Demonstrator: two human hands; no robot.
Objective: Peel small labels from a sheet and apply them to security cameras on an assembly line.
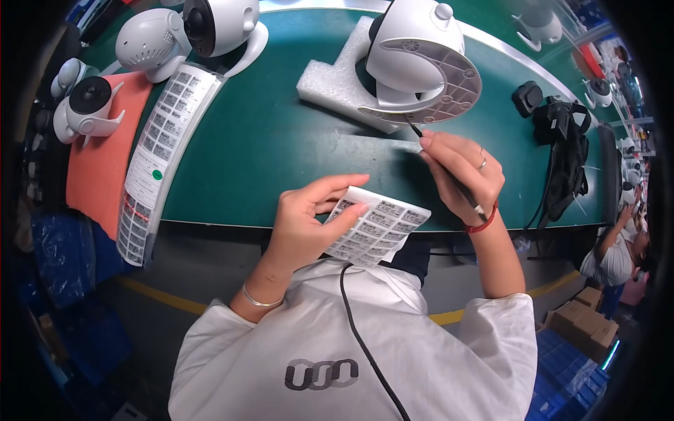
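My left hand (309,216) pinches a white sheet of printed labels (379,226) between thumb and fingers, just in front of the table edge. In my right hand (463,172) is a slim black pointed tool (460,188), held like a pen. Its tip meets or nearly meets the near rim of a white camera's round ribbed base (460,88); I cannot tell if they touch. The camera (414,59) lies tipped over with its underside toward me, resting on a white foam block (337,88).
White cameras (221,28) stand at the far left, with another (91,109) on an orange sheet (105,168). A long label strip (165,140) hangs over the table's front edge. Black strapped gear (562,130) lies at right. A black cable (361,330) runs down my shirt.
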